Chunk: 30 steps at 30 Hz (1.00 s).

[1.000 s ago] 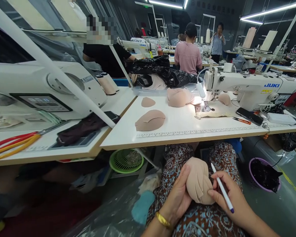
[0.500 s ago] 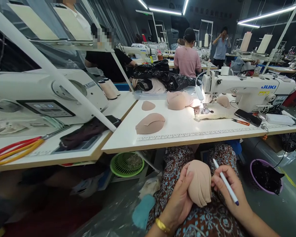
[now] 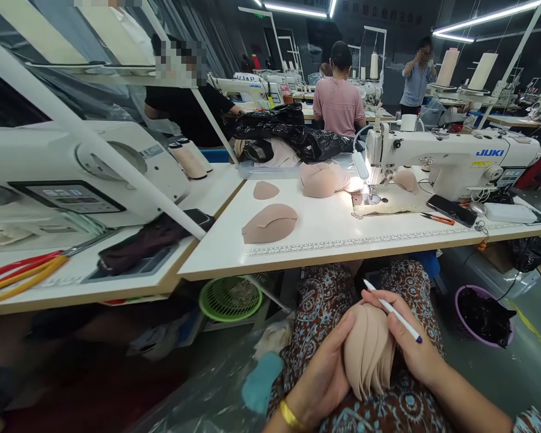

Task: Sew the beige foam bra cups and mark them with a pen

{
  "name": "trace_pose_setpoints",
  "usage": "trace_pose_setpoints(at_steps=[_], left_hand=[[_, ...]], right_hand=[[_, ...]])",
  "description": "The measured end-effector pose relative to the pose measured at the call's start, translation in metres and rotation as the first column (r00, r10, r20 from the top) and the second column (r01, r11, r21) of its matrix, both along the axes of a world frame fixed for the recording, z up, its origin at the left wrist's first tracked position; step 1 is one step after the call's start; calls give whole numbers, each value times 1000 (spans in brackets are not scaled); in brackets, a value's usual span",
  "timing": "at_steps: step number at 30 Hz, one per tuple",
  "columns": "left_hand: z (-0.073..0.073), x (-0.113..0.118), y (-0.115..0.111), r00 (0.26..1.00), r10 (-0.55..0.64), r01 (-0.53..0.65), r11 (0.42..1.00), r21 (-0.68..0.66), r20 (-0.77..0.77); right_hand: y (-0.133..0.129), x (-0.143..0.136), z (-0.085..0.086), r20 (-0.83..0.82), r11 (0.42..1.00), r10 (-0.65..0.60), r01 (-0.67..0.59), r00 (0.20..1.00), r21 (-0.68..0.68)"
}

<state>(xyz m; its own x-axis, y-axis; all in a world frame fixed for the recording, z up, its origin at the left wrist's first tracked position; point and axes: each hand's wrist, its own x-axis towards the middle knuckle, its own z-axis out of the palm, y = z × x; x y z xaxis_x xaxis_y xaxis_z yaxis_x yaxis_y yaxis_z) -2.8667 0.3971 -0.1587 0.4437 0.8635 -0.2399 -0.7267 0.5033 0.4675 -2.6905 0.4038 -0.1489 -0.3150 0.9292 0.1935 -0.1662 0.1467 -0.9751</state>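
Note:
Over my lap I hold a stack of beige bra cup pieces (image 3: 367, 349), its layers fanned out along the lower right edge. My left hand (image 3: 329, 364) is closed around the stack's left side, thumb on the front. My right hand (image 3: 410, 337) grips a white marker pen (image 3: 394, 313) with a dark purple end, slanting from upper left to lower right. Its fingers also touch the top and right side of the stack. More beige cup pieces lie on the white sewing table (image 3: 216, 258): a seamed one (image 3: 270, 224), a small one (image 3: 265, 190) and a pile (image 3: 322, 179).
A JUKI sewing machine (image 3: 451, 153) with its lamp lit stands on the right, near a phone (image 3: 451, 210) and orange thread snips (image 3: 438, 219). Large scissors (image 3: 27, 270) lie at left. A green basket (image 3: 231, 299) and purple bin (image 3: 484, 316) are below. Co-workers sit beyond.
My right hand has moved up and left onto the top of the stack, carrying the pen. The stack's layers have spread more at the bottom. The view has shifted slightly.

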Motion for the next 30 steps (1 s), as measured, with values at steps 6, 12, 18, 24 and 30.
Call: trace_pose_setpoints(at_steps=[6, 12, 18, 24, 30], left_hand=[[0, 3, 3, 998, -1, 2, 1000, -22, 61], [1, 2, 7, 991, -5, 15, 997, -78, 134], [0, 3, 8, 990, -6, 25, 991, -130, 144], [-2, 3, 8, 989, -16, 34, 993, -117, 148], [0, 1, 5, 987, -22, 25, 1000, -16, 158]], right_hand=[[4, -6, -9, -206, 987, -124, 99, 971, -127], [3, -12, -10, -233, 981, -194, 184, 953, -61], [3, -12, -7, -117, 986, -165, 167, 979, 3], [3, -16, -9, -145, 980, -201, 196, 969, -46], [-4, -18, -2, -4, 980, -180, 180, 984, 85]])
